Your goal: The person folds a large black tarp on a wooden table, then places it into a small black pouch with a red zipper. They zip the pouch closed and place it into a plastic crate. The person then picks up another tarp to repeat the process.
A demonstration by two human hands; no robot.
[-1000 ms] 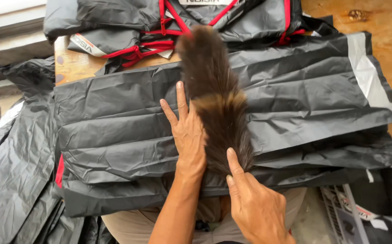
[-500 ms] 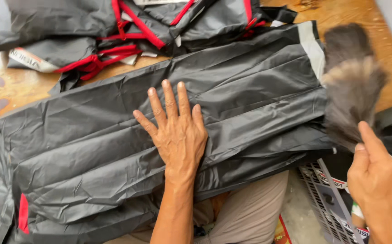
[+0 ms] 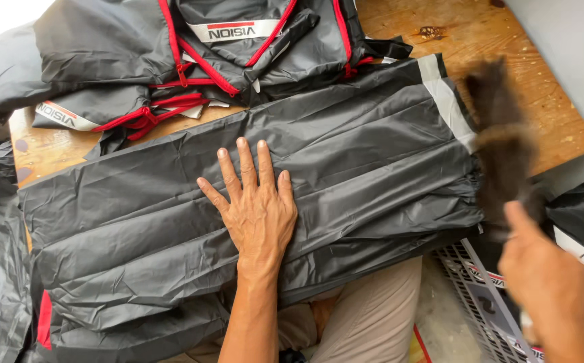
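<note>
Left hand (image 3: 257,205) flat, fingers spread, pinning the folded black garment (image 3: 251,202) across the table (image 3: 547,101) so it can't slide. Right hand (image 3: 551,289) at 4 o'clock, fingers clenched on a blurred dark brush (image 3: 503,154), over the garment's 3 o'clock end.
</note>
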